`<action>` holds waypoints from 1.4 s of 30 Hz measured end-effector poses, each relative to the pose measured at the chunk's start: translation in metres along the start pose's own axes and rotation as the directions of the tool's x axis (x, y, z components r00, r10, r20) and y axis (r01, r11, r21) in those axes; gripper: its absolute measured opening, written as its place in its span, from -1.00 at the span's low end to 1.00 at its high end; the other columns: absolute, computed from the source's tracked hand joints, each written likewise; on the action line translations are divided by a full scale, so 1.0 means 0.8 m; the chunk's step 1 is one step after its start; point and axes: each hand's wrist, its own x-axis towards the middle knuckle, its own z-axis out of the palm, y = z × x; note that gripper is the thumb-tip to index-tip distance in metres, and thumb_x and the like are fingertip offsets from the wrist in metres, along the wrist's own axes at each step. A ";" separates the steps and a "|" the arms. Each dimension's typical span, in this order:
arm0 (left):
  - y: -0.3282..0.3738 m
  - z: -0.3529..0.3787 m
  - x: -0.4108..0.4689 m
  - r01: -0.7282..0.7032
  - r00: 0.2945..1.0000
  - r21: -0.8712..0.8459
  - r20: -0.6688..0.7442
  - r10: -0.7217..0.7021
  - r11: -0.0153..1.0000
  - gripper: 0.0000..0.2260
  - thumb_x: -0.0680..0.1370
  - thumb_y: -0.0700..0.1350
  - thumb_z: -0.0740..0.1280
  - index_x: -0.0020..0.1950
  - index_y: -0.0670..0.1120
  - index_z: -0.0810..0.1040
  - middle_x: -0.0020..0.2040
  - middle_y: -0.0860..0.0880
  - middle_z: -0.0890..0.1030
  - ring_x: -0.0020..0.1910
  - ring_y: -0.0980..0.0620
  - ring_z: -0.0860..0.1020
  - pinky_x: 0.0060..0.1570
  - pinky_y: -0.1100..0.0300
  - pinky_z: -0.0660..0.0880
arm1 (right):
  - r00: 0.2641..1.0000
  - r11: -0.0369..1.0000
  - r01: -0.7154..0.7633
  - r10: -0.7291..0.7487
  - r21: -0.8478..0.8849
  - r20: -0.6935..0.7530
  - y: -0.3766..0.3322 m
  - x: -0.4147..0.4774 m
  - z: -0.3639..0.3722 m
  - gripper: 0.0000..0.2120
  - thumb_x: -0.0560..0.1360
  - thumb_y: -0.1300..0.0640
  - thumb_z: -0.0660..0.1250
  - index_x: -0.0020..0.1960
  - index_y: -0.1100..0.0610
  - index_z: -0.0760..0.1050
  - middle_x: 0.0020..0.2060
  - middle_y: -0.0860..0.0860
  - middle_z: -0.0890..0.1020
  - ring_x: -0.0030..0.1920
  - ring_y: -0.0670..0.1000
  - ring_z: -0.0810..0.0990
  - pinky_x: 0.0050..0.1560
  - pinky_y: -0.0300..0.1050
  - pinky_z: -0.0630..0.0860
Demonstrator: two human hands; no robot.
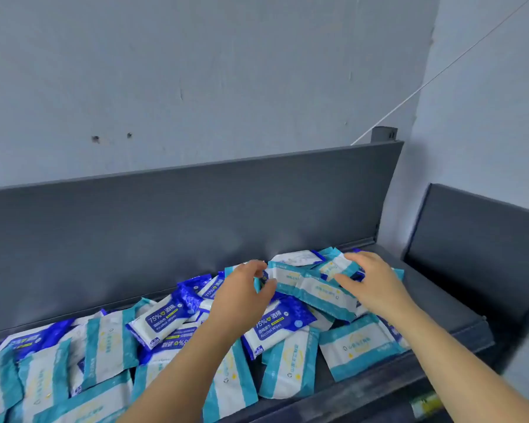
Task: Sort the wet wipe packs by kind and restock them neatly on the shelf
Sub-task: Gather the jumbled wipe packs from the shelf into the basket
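Wet wipe packs of two kinds lie jumbled on the dark grey shelf (446, 303): teal-and-white packs (358, 346) and dark blue-and-white alcohol wipe packs (275, 325). Both hands reach to the pile's back right. My left hand (245, 291) pinches the left end of a teal pack (284, 277) between thumb and curled fingers. My right hand (371, 279) hovers over the neighbouring teal packs (327, 293) with its fingers loosely spread and its thumb touching one of them. More blue packs (162, 319) lie in the middle of the heap, partly buried under the others.
The shelf's tall grey back panel (196, 215) rises behind the pile. Its front lip (379, 389) runs along the near edge. A second grey shelf unit (477, 248) stands to the right. A thin white cord (409, 96) crosses the pale wall.
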 end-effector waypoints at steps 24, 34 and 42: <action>0.024 0.119 0.149 0.209 0.973 -0.015 0.107 -0.206 0.978 -0.67 0.27 0.09 0.60 -0.16 0.01 0.52 -0.20 0.05 0.58 -0.16 -0.04 0.56 -0.21 0.18 0.48 | 0.949 0.916 -0.259 0.181 0.306 0.259 0.133 0.137 -0.012 -0.73 0.29 0.11 0.58 -0.22 0.24 0.55 -0.31 0.14 0.66 -0.40 -0.08 0.54 -0.38 -0.24 0.43; 0.015 0.170 0.215 0.354 0.895 0.053 0.270 -0.354 0.934 -0.29 0.35 0.12 0.54 0.37 -0.10 0.33 0.24 -0.03 0.49 0.10 -0.02 0.52 0.04 0.11 0.48 | 0.883 0.913 -0.354 0.255 0.202 0.393 0.181 0.195 0.032 -0.42 0.04 -0.39 0.42 -0.12 0.00 0.59 -0.23 -0.08 0.70 -0.13 0.01 0.67 0.17 0.17 0.51; 0.017 0.179 0.211 0.360 0.898 -0.036 0.284 -0.336 0.932 -0.54 0.34 0.04 0.56 0.13 -0.11 0.53 0.05 -0.02 0.64 -0.05 0.00 0.63 -0.01 0.03 0.59 | 0.916 0.730 -0.385 0.227 0.565 0.330 0.142 0.175 0.010 -0.82 0.42 0.14 0.49 -0.02 0.15 0.57 -0.16 0.10 0.71 -0.14 0.10 0.71 -0.07 0.05 0.62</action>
